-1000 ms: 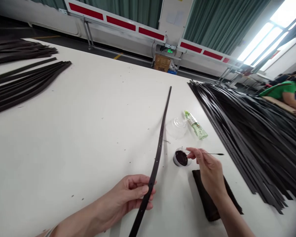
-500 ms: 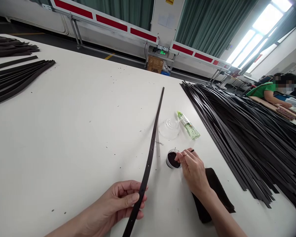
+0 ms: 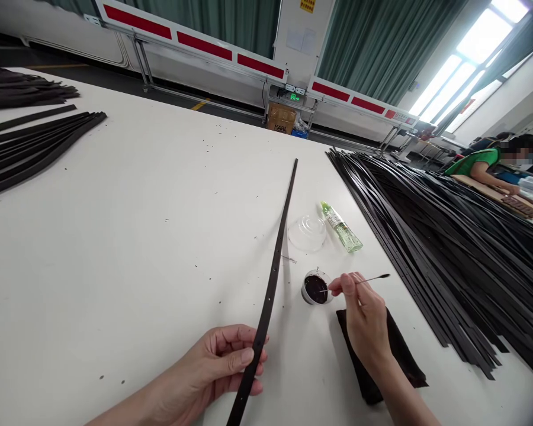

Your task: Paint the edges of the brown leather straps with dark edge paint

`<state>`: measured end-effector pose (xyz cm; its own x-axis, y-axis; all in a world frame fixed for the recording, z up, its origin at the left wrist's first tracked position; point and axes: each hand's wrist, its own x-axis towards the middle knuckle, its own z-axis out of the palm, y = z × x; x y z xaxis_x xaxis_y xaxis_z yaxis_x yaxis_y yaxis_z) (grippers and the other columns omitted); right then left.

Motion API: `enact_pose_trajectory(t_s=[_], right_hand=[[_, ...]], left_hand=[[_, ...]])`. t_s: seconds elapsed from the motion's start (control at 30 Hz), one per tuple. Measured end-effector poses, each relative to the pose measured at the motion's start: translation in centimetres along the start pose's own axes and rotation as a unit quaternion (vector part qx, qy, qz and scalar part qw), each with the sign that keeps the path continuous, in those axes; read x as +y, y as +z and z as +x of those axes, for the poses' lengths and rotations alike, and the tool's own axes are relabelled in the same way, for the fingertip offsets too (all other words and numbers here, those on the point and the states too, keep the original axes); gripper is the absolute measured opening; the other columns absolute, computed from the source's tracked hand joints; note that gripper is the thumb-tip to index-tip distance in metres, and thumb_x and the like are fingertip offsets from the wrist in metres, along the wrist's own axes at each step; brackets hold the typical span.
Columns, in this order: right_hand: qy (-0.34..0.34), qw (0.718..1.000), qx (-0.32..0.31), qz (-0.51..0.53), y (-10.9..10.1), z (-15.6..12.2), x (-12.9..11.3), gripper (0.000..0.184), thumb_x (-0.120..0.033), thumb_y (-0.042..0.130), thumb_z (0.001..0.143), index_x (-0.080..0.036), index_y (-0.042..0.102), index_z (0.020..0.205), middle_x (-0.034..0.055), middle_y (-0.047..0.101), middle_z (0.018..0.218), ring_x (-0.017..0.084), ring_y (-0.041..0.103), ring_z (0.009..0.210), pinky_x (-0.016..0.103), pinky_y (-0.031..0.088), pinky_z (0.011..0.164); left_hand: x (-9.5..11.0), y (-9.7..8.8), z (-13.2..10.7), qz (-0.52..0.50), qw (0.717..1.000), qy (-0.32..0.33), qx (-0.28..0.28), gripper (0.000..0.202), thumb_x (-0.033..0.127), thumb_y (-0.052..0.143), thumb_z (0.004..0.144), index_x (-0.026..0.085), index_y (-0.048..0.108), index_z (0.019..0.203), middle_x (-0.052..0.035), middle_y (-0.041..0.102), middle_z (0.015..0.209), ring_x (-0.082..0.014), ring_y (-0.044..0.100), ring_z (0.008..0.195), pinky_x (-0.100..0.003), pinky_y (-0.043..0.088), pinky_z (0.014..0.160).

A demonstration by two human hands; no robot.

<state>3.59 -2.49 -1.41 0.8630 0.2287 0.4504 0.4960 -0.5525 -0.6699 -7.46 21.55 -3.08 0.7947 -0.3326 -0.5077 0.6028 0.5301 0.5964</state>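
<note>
My left hand (image 3: 222,367) is closed on a dark leather strap (image 3: 270,284) with a row of small holes. Thumb on top and fingers beneath, it grips the strap near its lower end, while the far end points away from me. In my right hand (image 3: 366,319) a thin cotton swab (image 3: 373,278) with a blackened tip is pinched. The swab's other end reaches into a small clear cup (image 3: 308,299) of dark liquid. Below my right wrist lies a folded black cloth (image 3: 402,349), partly covered by the arm.
Beyond the cup are a clear round lid (image 3: 306,232) and a green-labelled bottle (image 3: 342,228). Long piles of black straps (image 3: 404,236) cover the right side; more straps (image 3: 44,148) lie at left. Dark scraps dot the white table (image 3: 137,266). A person in green (image 3: 479,163) sits far right.
My right hand has shifted slightly right and turned, so the swab now shows sticking out on both sides of the fingers. The left hand keeps its hold on the strap.
</note>
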Motion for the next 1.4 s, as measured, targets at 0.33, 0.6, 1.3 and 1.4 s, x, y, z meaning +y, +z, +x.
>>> enact_pose_trajectory(t_s=[0.33,0.6,1.3,1.4], right_hand=[[0.060,0.974,-0.044,0.216,1.5,-3.6,-4.3,0.033,-0.027,0.039,0.103,-0.018,0.065,0.082,0.0048,0.066,0.081,0.018,0.062,0.079,0.031,0.048,0.076],[-0.197,0.958,-0.087,0.188,2.9,-4.3,-6.0,0.031,0.004,0.037,0.091,-0.016,0.058,0.102,0.0056,0.065,0.083,0.018,0.058,0.078,0.036,0.048,0.071],[-0.216,0.957,-0.105,0.164,3.3,-4.1,-6.3,0.031,0.005,0.039,0.091,-0.017,0.057,0.104,0.0047,0.066,0.085,0.017,0.058,0.080,0.034,0.048,0.072],[-0.215,0.960,-0.104,0.147,3.4,-4.1,-6.4,0.028,0.001,0.039,0.094,-0.018,0.058,0.103,0.0047,0.067,0.084,0.018,0.059,0.078,0.034,0.048,0.071]], left_hand=[[-0.2,0.1,0.3,-0.043,0.999,0.027,0.000,0.020,0.017,0.080,0.074,0.014,0.070,0.091,-0.0069,0.069,0.086,-0.0161,0.064,0.079,-0.041,0.060,0.082],[-0.2,0.4,0.1,-0.057,0.998,0.029,-0.028,0.017,0.017,0.079,0.076,0.012,0.069,0.089,-0.0070,0.069,0.085,-0.0143,0.063,0.078,-0.037,0.060,0.081],[-0.2,0.4,0.1,-0.039,0.997,0.046,-0.043,0.019,0.022,0.080,0.074,0.013,0.069,0.087,-0.0048,0.068,0.080,-0.0149,0.062,0.075,-0.038,0.058,0.080],[-0.2,0.4,0.1,-0.036,0.997,0.046,-0.045,0.018,0.022,0.080,0.075,0.014,0.069,0.086,-0.0049,0.068,0.081,-0.0149,0.062,0.075,-0.038,0.057,0.079]])
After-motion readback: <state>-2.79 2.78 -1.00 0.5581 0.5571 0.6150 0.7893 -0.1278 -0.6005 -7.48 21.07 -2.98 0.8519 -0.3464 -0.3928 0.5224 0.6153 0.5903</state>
